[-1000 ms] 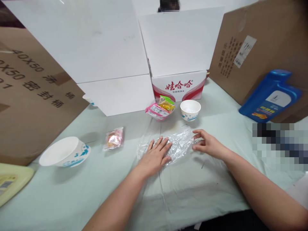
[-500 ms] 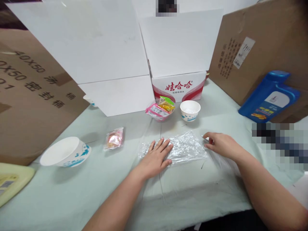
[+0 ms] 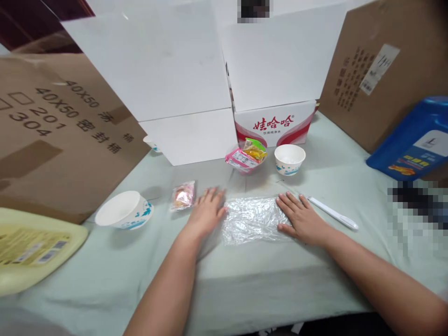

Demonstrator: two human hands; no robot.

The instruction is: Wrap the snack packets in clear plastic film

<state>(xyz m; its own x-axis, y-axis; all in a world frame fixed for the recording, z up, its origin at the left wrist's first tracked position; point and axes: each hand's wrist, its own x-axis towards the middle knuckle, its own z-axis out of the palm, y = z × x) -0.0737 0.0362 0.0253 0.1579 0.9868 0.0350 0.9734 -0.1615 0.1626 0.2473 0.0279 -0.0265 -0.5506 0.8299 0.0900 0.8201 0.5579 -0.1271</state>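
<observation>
On cloth [image 3: 269, 294], R hand [image 3: 304, 220] flat on clr plastic [image 3: 250, 221], L hand [image 3: 206, 214] just beside; both w/ fingers [image 3: 293, 201] apart.

Crinkled clear plastic wrap [image 3: 255, 219] shines on the matt, cloth-covered tabletop [image 3: 266, 284]; toward its right edge, a smooth, glossy plastic bottle [image 3: 410, 142] before a matt cardboard carton [image 3: 409, 60].

The right hand [image 3: 304, 219] lies with fingers spread on the right end of a crinkled clear plastic sheet [image 3: 254, 221], a slim white tool [image 3: 334, 213] just beyond it. The left hand [image 3: 207, 212], slightly blurred, is between the sheet's left edge and a small wrapped packet [image 3: 183, 196].
</observation>
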